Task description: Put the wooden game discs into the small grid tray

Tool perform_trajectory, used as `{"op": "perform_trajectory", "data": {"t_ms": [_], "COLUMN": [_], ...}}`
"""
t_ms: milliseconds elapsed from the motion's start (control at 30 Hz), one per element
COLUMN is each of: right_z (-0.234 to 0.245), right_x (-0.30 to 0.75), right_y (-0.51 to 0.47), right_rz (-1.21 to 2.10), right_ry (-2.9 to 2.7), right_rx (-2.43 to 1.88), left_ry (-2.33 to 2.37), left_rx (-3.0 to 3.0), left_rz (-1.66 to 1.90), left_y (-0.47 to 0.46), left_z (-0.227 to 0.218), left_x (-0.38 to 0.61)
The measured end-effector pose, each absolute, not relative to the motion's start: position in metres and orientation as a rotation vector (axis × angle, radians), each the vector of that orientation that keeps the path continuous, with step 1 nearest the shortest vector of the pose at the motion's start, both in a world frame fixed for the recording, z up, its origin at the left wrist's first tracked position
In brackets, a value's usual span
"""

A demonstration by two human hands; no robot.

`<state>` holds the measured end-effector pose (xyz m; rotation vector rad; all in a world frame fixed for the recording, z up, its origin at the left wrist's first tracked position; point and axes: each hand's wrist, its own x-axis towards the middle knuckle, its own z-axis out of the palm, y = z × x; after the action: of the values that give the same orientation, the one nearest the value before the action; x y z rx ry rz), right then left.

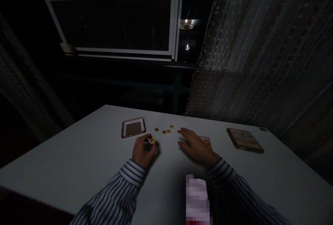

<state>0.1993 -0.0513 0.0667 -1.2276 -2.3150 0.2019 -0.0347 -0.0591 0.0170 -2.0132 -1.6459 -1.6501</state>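
Note:
Between the thumb and fingers of my left hand (142, 151) is a round Chinese chess piece (152, 140), its dark character facing up. My right hand (195, 147) hovers over or rests on the table with fingers stretched out and apart; nothing shows in its grip. Beyond the two hands lie several more round chess pieces (164, 132), loose on the white table (104, 159). Partly hidden behind my right hand is a small flat container or packet (207, 141) with pieces showing red marks.
An open shallow box tray (133, 128) stands left of the loose pieces. A closed flat box (245, 140) lies at the right side. At the front edge a pale, pixelated object (197, 197) is visible. A beaded curtain (234, 62) hangs beyond the table's right side.

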Motion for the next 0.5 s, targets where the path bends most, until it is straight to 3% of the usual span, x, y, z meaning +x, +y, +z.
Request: {"op": "perform_trajectory", "data": {"t_ms": [500], "right_z": [0.067], "right_x": [0.235], "right_y": [-0.040], "right_rz": [0.226], "right_ry": [-2.155], "right_rx": [-1.279], "left_ry": [-1.631], "left_rx": [-2.155], "left_rz": [-1.692], "left_y": [-0.054], "left_z": [0.028], "left_x": [0.008]}}
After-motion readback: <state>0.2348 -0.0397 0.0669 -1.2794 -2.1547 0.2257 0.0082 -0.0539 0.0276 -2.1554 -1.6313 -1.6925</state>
